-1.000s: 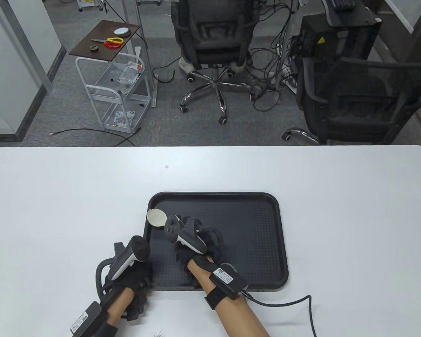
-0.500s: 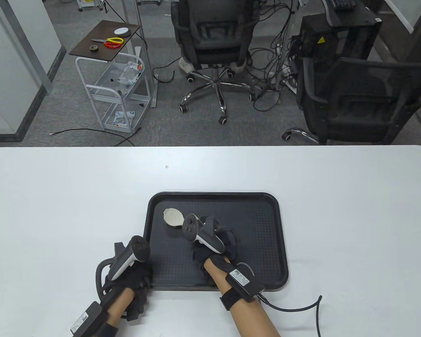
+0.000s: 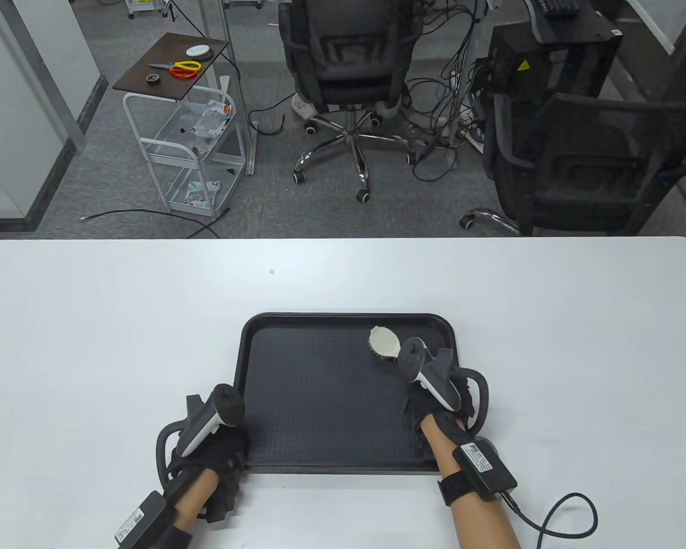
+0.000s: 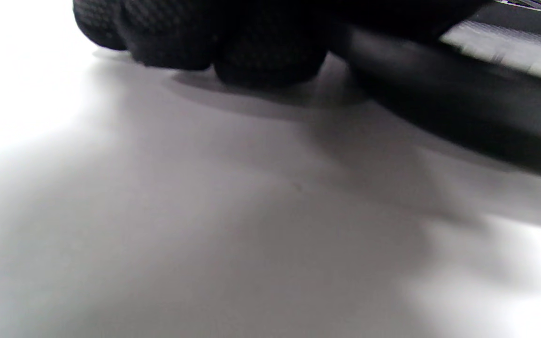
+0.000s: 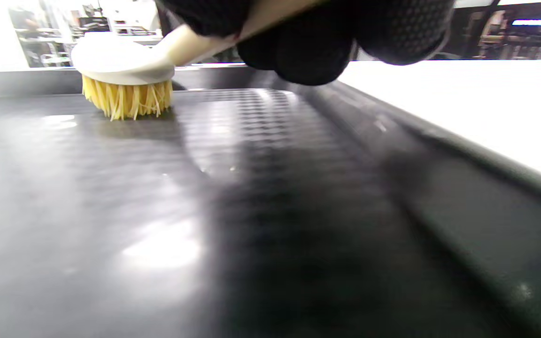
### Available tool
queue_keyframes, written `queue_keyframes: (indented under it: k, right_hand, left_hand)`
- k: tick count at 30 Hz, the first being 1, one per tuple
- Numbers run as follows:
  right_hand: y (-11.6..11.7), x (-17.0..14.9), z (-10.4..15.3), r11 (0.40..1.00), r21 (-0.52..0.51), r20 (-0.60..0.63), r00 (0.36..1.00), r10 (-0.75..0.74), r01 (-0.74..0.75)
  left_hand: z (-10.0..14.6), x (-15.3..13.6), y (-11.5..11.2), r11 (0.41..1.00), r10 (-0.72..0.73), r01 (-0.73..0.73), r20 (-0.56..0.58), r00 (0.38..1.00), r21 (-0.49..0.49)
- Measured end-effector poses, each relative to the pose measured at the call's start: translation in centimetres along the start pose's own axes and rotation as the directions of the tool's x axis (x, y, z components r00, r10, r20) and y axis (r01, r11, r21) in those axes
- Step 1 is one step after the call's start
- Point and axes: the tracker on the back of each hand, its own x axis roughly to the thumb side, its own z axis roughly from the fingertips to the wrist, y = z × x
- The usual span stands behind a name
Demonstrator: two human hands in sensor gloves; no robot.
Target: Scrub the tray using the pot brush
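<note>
A black textured tray [image 3: 320, 394] lies on the white table. My right hand [image 3: 437, 400] grips the handle of a cream pot brush [image 3: 384, 343] whose yellow bristles press on the tray floor near its far right corner. In the right wrist view the brush head [image 5: 125, 80] stands bristles-down on the tray [image 5: 251, 211] and my curled fingers [image 5: 317, 42] wrap the handle. My left hand [image 3: 217, 452] sits at the tray's near left corner. In the left wrist view its fingers [image 4: 214, 42] are curled beside the tray rim [image 4: 463, 117]; whether they clasp it is hidden.
The white table [image 3: 91, 320] stretches wide on both sides of the tray. A black cable [image 3: 554, 517] trails from my right wrist over the near right of the table. Office chairs [image 3: 349, 63] and a wire cart [image 3: 188, 137] stand on the floor beyond the far edge.
My right hand has swept the brush from the tray's far left area across to its far right area. The left hand has stayed at the near left corner.
</note>
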Motion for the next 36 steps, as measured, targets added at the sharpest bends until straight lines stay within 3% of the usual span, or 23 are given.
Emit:
queue_keyframes:
  k: [7, 12, 17, 22, 30, 36]
  right_hand:
    - [-0.8, -3.4, -0.5, 0.997, -0.020, -0.104, 0.992, 0.067, -0.069]
    - [-2.2, -2.7, -0.2, 0.998, -0.024, -0.101, 0.994, 0.047, -0.050]
    - [-3.8, 1.7, 1.7, 0.997, -0.071, 0.051, 0.998, -0.026, 0.030]
    - [-3.7, 7.8, 4.2, 0.994, -0.077, 0.215, 0.975, -0.058, 0.076]
    - [-0.6, 16.0, 6.9, 0.997, 0.000, 0.367, 0.928, -0.067, 0.072]
    - [1.4, 18.5, 7.4, 0.998, 0.034, 0.393, 0.917, -0.067, 0.058]
  left_hand:
    - [0.0, 0.0, 0.0, 1.000, -0.001, 0.001, 0.000, 1.000, 0.000]
    - [0.0, 0.0, 0.0, 1.000, -0.001, 0.001, 0.000, 1.000, 0.000]
    - [0.0, 0.0, 0.0, 1.000, 0.000, 0.000, 0.000, 1.000, 0.000]
    - [0.0, 0.0, 0.0, 1.000, 0.000, 0.000, 0.000, 1.000, 0.000]
    - [0.0, 0.0, 0.0, 1.000, 0.000, 0.000, 0.000, 1.000, -0.001]
    - [0.0, 0.0, 0.0, 1.000, 0.000, 0.000, 0.000, 1.000, -0.001]
